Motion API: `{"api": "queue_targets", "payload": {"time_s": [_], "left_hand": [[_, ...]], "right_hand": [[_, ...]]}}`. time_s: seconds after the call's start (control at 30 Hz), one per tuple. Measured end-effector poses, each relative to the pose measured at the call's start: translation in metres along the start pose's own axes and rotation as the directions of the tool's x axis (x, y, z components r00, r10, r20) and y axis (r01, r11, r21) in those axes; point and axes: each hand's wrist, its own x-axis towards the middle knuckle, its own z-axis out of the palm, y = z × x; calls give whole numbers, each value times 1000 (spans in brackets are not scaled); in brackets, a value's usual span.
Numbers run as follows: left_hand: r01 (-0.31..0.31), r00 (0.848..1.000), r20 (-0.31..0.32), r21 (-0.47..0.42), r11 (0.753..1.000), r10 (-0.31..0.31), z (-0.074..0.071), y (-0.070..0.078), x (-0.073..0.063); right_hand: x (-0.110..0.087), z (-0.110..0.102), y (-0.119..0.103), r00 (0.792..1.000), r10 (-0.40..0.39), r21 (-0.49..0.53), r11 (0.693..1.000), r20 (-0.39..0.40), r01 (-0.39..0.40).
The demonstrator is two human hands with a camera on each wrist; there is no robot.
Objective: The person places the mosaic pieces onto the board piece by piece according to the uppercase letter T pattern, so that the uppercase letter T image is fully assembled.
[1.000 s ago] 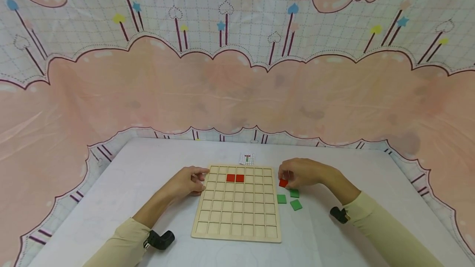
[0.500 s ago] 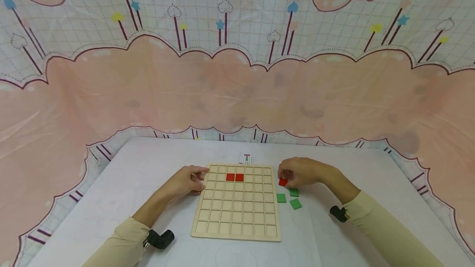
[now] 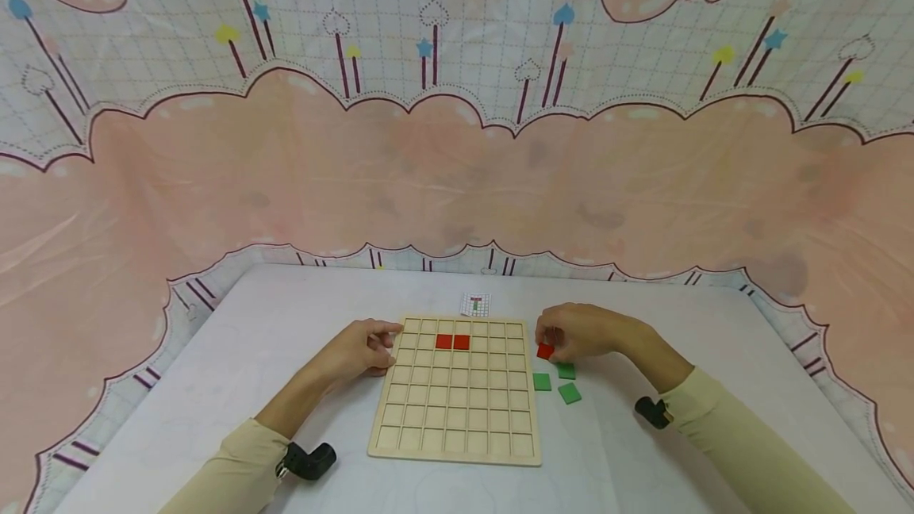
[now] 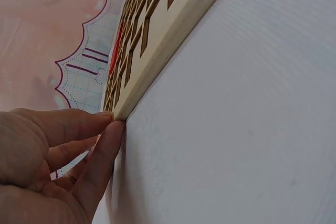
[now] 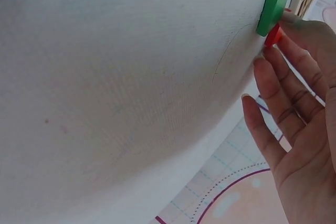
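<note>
A square-gridded wooden board (image 3: 459, 443) lies flat on the table, with two red tiles (image 3: 453, 342) side by side in its second row. At the board's upper left edge, my left hand (image 3: 355, 349) touches the rim with index finger and thumb (image 4: 100, 166). Right of the board, my right hand (image 3: 589, 331) pinches a red tile (image 3: 546, 351) between thumb and forefinger; the other fingers are spread in the right wrist view. Close below it are three green tiles (image 3: 570, 393), one of them a green tile (image 5: 274, 9) near the thumb.
A small card (image 3: 476, 305) printed with a grid and a red and green T shape lies behind the board. The white table (image 3: 300, 300) ends at a patterned cloth backdrop (image 3: 457, 173). Black wrist cameras (image 3: 309, 462) sit on both sleeves.
</note>
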Motion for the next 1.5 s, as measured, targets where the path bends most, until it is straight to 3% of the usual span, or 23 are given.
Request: {"api": "queue_targets", "payload": {"time_s": [0.73, 1.5], "left_hand": [[-5, 1000, 7, -20, 1000, 5, -1, 0, 0], [-16, 1000, 7, 1, 1000, 16, -1, -1, 1]], "right_hand": [[3, 1, -1, 999, 39, -1, 999, 4, -39], [12, -10, -14, 1000, -10, -37, 999, -11, 9]]}}
